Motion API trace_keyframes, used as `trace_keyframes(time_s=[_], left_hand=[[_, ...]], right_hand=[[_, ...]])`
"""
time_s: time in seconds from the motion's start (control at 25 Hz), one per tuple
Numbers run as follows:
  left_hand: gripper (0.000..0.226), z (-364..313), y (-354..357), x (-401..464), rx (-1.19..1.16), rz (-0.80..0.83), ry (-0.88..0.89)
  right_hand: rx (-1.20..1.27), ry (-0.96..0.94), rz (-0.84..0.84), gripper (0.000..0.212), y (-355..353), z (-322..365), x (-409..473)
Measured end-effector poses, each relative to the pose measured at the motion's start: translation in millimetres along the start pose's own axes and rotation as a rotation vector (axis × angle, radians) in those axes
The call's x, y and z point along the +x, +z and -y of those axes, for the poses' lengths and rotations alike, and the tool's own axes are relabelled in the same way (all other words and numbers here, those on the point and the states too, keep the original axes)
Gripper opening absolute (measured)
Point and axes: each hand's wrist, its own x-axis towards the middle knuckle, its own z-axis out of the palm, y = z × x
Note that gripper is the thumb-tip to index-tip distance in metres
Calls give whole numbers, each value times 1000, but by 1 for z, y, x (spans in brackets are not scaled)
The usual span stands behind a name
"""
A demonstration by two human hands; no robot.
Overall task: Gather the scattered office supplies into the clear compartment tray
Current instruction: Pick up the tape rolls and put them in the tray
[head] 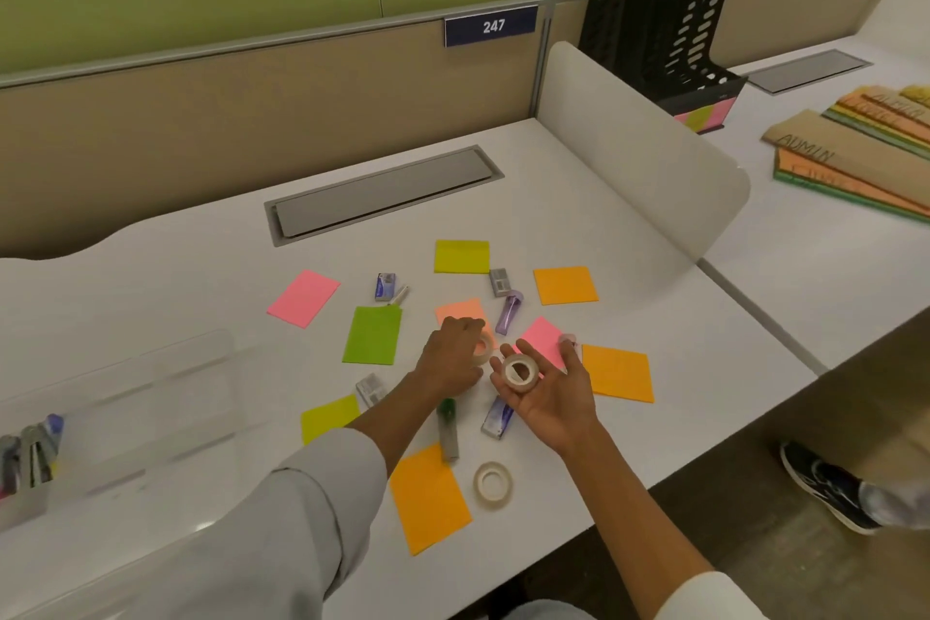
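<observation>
My left hand [453, 357] reaches over the desk, its fingers curled round a tape roll [482, 348] that lies on a peach sticky note [460, 310]. My right hand [543, 393] is turned palm up beside it and cradles a second tape roll [521, 372] in its curled fingers. A third tape roll [493, 483] lies flat near the desk's front edge. The clear compartment tray [151, 393] stands at the left, with pens [30, 453] in its near end. Sticky notes, staple boxes and small tubes lie scattered around my hands.
A purple tube [509, 312], a green-capped tube [447, 428] and staple boxes [385, 286] lie among orange [428, 498], green [372, 335], pink [303, 298] and yellow [462, 256] notes. A white divider [639, 151] borders the desk on the right. A person's shoe [830, 483] is on the floor.
</observation>
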Motion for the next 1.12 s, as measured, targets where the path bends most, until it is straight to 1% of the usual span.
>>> trace_keyframes(time_s=[0.04,0.12,0.28,0.32,0.36,0.44,0.52,0.56,0.6,0.72,0.8,0.84,0.92,1.12], left_hand=[[60,-1,2,4,9,-1,5],[53,0,4,5,-40,-70,18],[56,-4,-3,-9,-303,-378,9],[59,-8,-6,-14,-367,-427,10],[61,-13,-8,-21,-408,-439,25],[61,-29,-7,-32,-400,-410,77],[58,-44,-6,-38,-365,-400,90],[58,-48,-6,-40,-363,-405,82],[62,-50,-7,-44,-365,-417,72],[79,-44,-2,-61,-340,-476,36],[80,-38,2,-80,-288,-519,-4],[78,-36,5,-90,-239,-516,-17],[76,-33,12,-107,-108,-445,-7],[80,-38,31,-128,71,-128,44]], right_hand=[[-8,20,1,66,-2,4,2],[-17,54,8,67,-7,10,5],[-92,124,10,63,-10,20,11],[-118,137,21,62,-8,19,12],[-144,151,34,60,-5,18,13],[-169,178,73,56,1,14,15],[-166,197,105,45,8,11,18],[-178,204,117,37,12,10,20],[-202,209,126,34,15,9,21],[-251,230,140,36,15,8,27],[-264,246,135,26,11,10,30],[-265,253,130,22,9,12,32],[-261,264,127,24,6,17,35],[-262,261,112,28,-4,15,27]])
